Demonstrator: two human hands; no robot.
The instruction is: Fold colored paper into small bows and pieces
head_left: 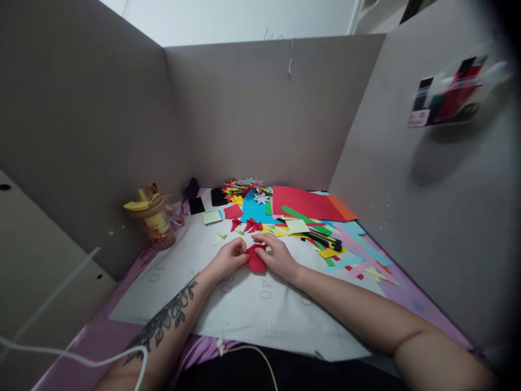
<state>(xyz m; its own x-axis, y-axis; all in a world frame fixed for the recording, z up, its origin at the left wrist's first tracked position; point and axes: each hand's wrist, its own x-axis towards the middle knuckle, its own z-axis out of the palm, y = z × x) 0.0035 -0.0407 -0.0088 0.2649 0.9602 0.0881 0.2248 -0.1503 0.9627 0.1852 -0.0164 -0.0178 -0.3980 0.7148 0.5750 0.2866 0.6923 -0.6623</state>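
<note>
A small piece of red paper (256, 262), partly folded, is between my two hands above the white sheet (244, 309). My left hand (231, 255) pinches its left edge between thumb and fingertips. With the thumb on its upper right part, my right hand (279, 255) grips the paper from the other side. Just beyond my fingers lie several small folded red pieces (253, 225) and a few pale green folded pieces (220, 238). A stack of red paper squares (233, 212) and a pale green stack (212, 217) sit further back.
Colourful folded paper stars (244, 187) are heaped at the back. Large red sheets (305, 202), loose paper strips (358, 250) and a yellow-black utility knife (325, 240) lie to the right. A brown-and-yellow cup (154, 220) stands left. Grey partitions (268, 108) enclose the table; a white cable (81, 358) crosses lower left.
</note>
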